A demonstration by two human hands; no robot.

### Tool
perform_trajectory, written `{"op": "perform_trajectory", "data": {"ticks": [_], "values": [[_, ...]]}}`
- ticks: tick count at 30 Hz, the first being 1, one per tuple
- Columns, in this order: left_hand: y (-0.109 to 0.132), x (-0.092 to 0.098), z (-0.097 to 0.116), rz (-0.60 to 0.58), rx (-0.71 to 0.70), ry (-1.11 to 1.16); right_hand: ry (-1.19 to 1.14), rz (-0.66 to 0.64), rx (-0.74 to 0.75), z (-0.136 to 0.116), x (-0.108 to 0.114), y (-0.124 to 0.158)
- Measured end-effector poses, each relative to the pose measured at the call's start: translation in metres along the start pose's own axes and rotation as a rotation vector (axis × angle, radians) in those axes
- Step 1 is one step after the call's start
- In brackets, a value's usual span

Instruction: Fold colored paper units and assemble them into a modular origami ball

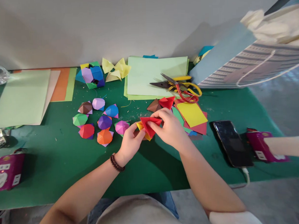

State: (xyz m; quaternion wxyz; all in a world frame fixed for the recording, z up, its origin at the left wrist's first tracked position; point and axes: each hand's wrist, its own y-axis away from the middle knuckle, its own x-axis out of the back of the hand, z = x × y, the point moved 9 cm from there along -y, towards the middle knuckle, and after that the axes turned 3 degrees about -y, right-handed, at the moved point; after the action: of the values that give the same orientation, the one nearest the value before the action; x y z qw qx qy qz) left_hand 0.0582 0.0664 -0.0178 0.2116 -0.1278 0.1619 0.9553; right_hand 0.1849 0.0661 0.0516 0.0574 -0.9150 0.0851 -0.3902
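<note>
Red-and-yellow folded paper point(148, 126) is held over the green worktop point(55, 154), with the left hand point(132, 142) and right hand point(167, 127) both clamped on it, apparently to keep its folds closed, just beside the origami balls point(104, 122).

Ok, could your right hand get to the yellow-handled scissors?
Probably yes. The right hand is close to the scissors, with only a small red paper piece between, though it must first release the folded red paper.
</note>
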Motion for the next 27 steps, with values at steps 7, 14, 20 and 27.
{"op": "perform_trajectory", "data": {"ticks": [7, 14, 20, 27], "values": [[0.001, -0.002, 0.002, -0.008, 0.046, 0.086, 0.017, -0.004, 0.042, -0.003, 0.000, 0.000], [0.000, -0.003, -0.003, -0.048, 0.100, 0.006, -0.100, 0.061, 0.190, -0.013, 0.036, -0.003], [0.001, -0.012, -0.006, -0.150, 0.141, -0.019, -0.031, -0.318, 0.249, -0.023, 0.007, 0.006], [0.005, -0.017, -0.003, -0.199, 0.158, 0.064, 0.041, -0.334, 0.197, -0.014, -0.004, 0.008]]}}
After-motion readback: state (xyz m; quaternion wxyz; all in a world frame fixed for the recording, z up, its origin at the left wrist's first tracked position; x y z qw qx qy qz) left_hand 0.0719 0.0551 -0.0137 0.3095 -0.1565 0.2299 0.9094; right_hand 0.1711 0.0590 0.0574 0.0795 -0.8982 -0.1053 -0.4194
